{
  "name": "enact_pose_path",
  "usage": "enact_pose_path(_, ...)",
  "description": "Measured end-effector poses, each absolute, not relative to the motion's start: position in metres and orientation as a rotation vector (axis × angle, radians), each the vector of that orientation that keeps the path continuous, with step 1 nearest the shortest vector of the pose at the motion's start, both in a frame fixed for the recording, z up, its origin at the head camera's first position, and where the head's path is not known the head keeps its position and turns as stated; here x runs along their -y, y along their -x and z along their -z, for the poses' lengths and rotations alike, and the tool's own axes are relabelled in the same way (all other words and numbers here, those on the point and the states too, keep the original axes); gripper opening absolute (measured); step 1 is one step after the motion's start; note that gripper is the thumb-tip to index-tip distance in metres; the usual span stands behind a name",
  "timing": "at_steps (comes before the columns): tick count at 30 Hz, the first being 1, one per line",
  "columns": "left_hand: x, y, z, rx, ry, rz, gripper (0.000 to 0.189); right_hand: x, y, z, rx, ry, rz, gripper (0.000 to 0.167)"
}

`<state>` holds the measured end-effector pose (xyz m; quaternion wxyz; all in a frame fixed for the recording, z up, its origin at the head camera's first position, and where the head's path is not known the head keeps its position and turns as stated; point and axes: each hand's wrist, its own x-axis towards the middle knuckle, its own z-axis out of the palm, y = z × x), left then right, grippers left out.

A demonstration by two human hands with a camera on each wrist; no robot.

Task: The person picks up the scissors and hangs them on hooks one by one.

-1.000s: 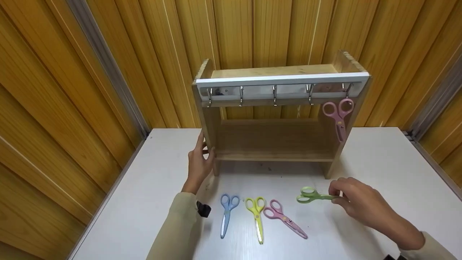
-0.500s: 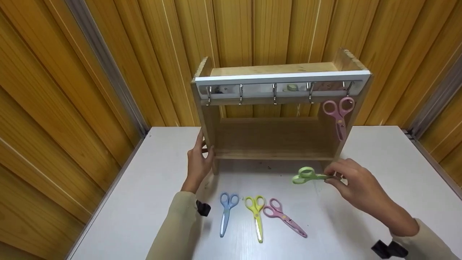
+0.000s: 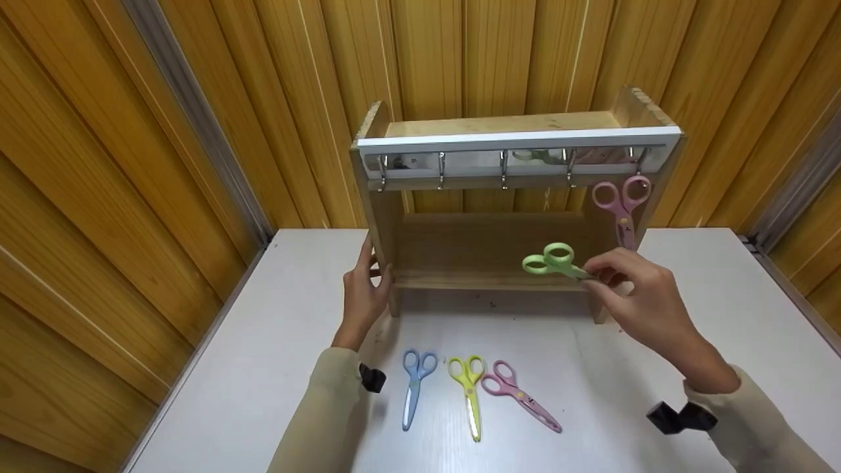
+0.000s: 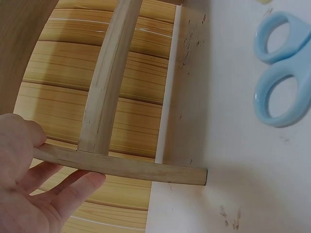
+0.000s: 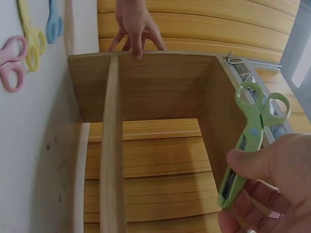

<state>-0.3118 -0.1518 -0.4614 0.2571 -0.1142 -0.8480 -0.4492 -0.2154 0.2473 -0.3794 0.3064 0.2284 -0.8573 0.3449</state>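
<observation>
My right hand [image 3: 640, 295] pinches green scissors [image 5: 252, 128] by the blade end, their finger loops pointing up and left. They are raised in front of the wooden rack's [image 3: 499, 284] lower shelf, below the hook strip [image 3: 525, 136]. My left hand [image 3: 364, 295] grips the rack's left side panel, thumb on one face and fingers on the other, as the left wrist view shows. Pink scissors [image 3: 621, 209] hang by one loop from the rightmost hook, their tip overlapped by my right hand. The other hooks [image 3: 504, 171] carry nothing.
On the white table [image 3: 309, 407], in front of the rack, lie blue scissors [image 3: 412, 389], yellow scissors [image 3: 470, 397] and a second pair of pink scissors [image 3: 522, 396]. A wood-panelled wall [image 3: 493, 59] stands close behind the rack.
My right hand has lifted the green scissors from low over the table up to shelf height, and the loops now tilt upward. My left hand has stayed on the side panel.
</observation>
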Motion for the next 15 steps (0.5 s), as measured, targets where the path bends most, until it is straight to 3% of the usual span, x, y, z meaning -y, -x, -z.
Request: enact_pose_path(15,0.150,0.311,0.463,2.285,0.327,1.232,0.073,-0.227,0.229,0.366,2.156,-0.386,-1.241,0.021)
